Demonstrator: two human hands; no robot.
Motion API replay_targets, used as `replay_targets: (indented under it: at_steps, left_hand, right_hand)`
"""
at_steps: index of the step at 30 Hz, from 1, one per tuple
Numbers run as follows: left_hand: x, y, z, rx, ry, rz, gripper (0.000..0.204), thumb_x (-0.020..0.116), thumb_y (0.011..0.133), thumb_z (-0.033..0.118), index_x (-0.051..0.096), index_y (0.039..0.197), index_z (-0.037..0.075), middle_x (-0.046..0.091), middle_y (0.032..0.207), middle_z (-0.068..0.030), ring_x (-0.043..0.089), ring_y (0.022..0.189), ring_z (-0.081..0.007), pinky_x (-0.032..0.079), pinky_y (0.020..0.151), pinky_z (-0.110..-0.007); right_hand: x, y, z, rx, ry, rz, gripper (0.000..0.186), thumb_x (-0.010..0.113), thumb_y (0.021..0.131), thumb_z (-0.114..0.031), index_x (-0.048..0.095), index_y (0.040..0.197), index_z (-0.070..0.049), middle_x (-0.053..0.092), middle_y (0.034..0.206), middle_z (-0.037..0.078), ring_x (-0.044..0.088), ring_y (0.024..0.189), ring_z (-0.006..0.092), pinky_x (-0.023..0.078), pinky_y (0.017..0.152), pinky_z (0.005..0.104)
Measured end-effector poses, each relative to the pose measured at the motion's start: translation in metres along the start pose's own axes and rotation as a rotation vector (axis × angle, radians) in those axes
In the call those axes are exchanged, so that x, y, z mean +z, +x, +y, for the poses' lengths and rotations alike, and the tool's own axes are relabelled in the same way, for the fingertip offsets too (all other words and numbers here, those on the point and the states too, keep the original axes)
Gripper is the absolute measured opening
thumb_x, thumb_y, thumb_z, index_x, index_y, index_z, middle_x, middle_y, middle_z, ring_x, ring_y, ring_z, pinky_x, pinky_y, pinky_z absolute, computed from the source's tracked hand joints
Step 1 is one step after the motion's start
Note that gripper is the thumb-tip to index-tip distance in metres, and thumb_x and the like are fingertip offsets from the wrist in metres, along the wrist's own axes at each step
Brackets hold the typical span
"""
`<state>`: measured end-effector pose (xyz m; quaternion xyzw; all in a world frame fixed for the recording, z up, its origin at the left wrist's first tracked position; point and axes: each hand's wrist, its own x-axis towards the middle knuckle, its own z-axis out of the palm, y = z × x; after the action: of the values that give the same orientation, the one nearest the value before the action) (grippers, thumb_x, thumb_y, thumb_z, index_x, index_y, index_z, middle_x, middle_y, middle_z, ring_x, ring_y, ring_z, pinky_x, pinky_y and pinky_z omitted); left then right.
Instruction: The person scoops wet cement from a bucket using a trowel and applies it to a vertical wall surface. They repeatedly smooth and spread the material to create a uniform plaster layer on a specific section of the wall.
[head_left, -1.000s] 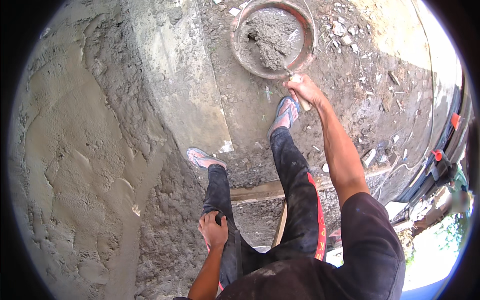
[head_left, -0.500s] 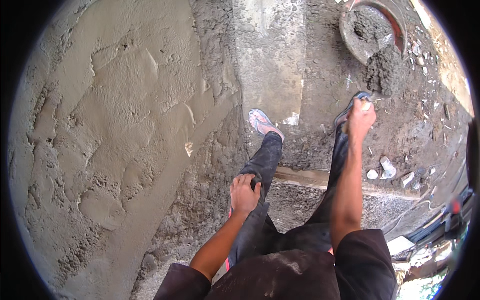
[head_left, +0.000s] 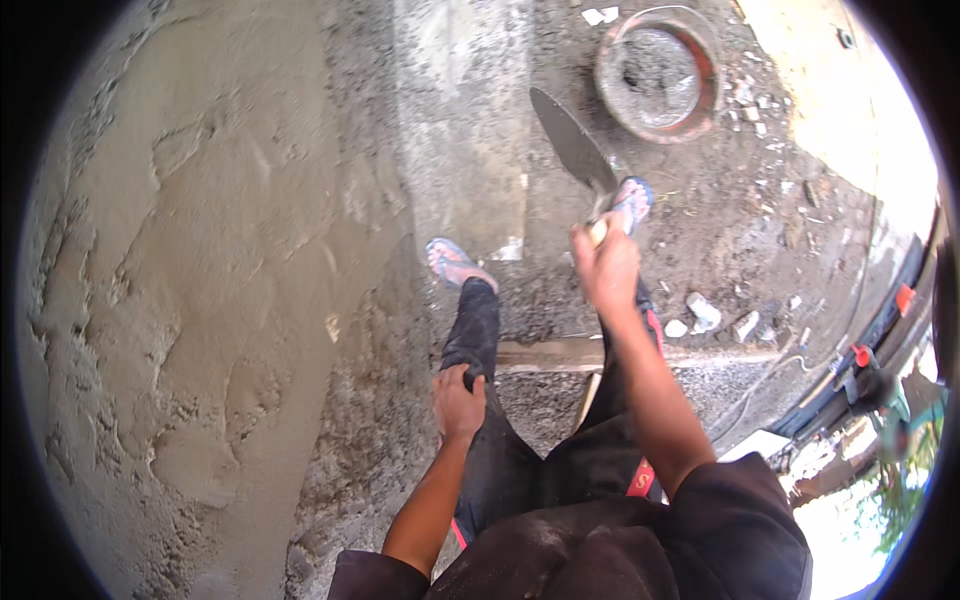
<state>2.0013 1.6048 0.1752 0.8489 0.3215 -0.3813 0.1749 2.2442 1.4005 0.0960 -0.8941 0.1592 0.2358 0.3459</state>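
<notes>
My right hand (head_left: 608, 268) grips the pale handle of a trowel (head_left: 572, 138) above my right foot. The long pointed grey blade reaches forward and to the left, with no heap of mortar visible on it. Just beyond the blade, to its right, stands a round reddish bucket (head_left: 710, 70) with grey wet mortar (head_left: 655, 75) inside. My left hand (head_left: 459, 404) rests on my left knee, thumb apart from the fingers, over the dark trouser leg (head_left: 470, 335). Wet mortar (head_left: 220, 260) covers the ground on the left in a broad, uneven layer.
A flat grey board-like strip (head_left: 465, 120) runs forward ahead of my left foot. A wooden edge (head_left: 540, 354) crosses between my legs. White rubble pieces (head_left: 704, 313) lie on the right, with a red-and-green object (head_left: 862, 356) near the far right edge.
The trowel has swung left, away from the bucket, and the lump of mortar beside the bucket is gone from view. My left hand stays on the knee; the view has shifted right.
</notes>
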Motion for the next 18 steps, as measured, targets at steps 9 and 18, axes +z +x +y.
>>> replay_targets:
  at_steps: [9,18]
  left_hand:
    - [0.078,-0.003,0.068,-0.055,0.058,-0.105,0.037,0.077,0.089,0.028,0.07,0.121,0.011,0.065,0.13,-0.009,0.048,0.135,-0.0324,0.034,0.114,-0.053]
    - [0.091,-0.037,0.079,-0.128,0.064,-0.031,0.032,0.079,0.085,0.023,0.072,0.115,0.013,0.067,0.119,-0.0073,0.052,0.128,-0.0344,0.038,0.109,-0.052]
  right_hand:
    - [-0.168,0.356,0.111,-0.305,-1.199,-0.078,0.021,0.051,0.102,-0.01,0.063,0.114,0.002,0.071,0.109,0.024,0.076,0.091,0.0374,0.064,0.074,0.0459]
    - [-0.138,0.3,0.142,0.082,-0.694,-0.202,0.029,0.054,0.104,-0.022,0.062,0.119,0.002,0.072,0.115,0.025,0.075,0.097,0.0389,0.061,0.085,0.0467]
